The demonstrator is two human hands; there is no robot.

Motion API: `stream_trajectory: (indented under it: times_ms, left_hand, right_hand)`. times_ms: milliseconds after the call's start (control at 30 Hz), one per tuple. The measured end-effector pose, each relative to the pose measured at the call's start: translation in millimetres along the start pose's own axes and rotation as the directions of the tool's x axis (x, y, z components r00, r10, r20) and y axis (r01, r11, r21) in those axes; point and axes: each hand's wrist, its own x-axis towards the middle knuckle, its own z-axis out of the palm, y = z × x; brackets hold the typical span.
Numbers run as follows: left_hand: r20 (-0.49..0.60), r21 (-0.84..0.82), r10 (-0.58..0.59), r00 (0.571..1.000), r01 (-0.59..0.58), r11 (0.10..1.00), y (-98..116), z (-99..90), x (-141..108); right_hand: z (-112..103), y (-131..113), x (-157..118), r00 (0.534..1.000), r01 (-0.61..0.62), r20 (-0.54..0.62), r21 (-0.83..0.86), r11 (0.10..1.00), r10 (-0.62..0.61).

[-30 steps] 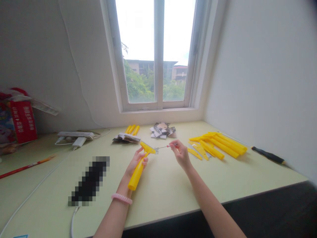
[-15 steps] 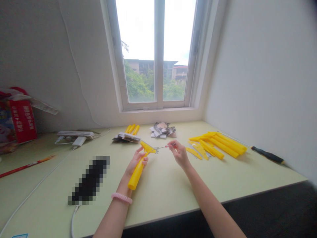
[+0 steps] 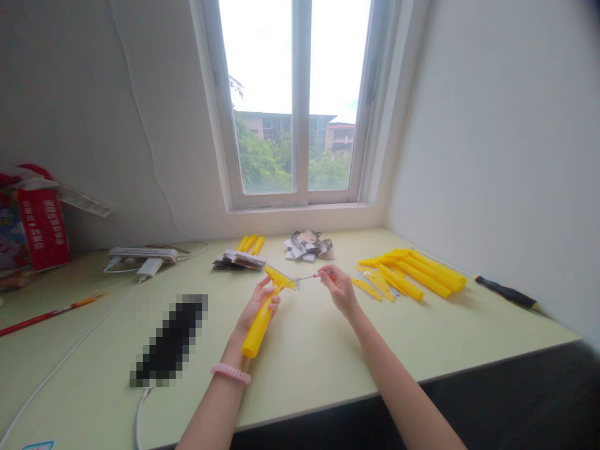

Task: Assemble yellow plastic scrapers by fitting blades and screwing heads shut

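Note:
My left hand (image 3: 257, 308) is closed around a yellow scraper (image 3: 259, 328), whose wide head points away from me and whose handle slants down toward my wrist. In my right hand (image 3: 338, 289) a thin screwdriver (image 3: 307, 277) is pinched between the fingertips, its shaft pointing left. Its tip reaches the right part of the scraper's head; whether it sits in a screw is too small to tell. Just behind that spot lies a small heap of screws (image 3: 297, 284). Yellow blade-holder plates (image 3: 382, 286) lie right of my right hand.
Several yellow handles (image 3: 429, 275) are piled at the right, near a black-handled tool (image 3: 506, 292). Packaged items (image 3: 239, 260) and a heap of scraps (image 3: 309, 245) lie at the back. A power strip (image 3: 143, 254), cables and a blurred black object (image 3: 171, 340) are on the left.
The screwdriver's tip has shifted slightly left onto the scraper's head, and my right fingers have turned a little around its handle. The scraper and my left hand stay almost still.

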Motion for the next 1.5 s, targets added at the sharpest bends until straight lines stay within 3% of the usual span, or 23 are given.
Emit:
stream_trajectory:
  times_ms: [267,700,967,1133,1300,1500]
  left_hand:
    - [0.003,0.018,0.018,1.000,-0.018,1.000,-1.7,-3.1,2.0]
    - [0.017,0.144,0.036,0.999,-0.039,0.989,-4.8,-5.7,6.4]
    - [0.018,0.173,0.041,0.999,-0.043,0.984,-6.1,-4.7,5.8]
    - [0.013,0.182,0.038,0.999,-0.040,0.983,-6.4,-4.8,5.3]
    - [0.013,0.197,0.038,0.999,-0.040,0.980,-6.2,-4.0,4.6]
    - [0.015,0.207,0.018,1.000,-0.021,0.978,-6.3,-2.6,3.7]
  right_hand:
    - [-0.1,0.5,-0.5,1.000,-0.008,0.022,0.033,0.999,0.008]
    - [0.0,-1.3,-3.3,0.994,0.104,-0.014,-0.023,0.994,-0.105]
    - [0.1,-6.6,-3.0,0.997,0.058,-0.045,-0.146,0.988,-0.065]
    - [0.4,0.2,-3.1,0.998,0.055,-0.003,-0.127,0.990,-0.056]
    - [-1.9,-1.5,-3.0,0.993,0.103,-0.039,-0.123,0.987,-0.108]
    - [-3.0,-8.2,-4.1,0.994,0.061,-0.084,-0.097,0.993,-0.069]
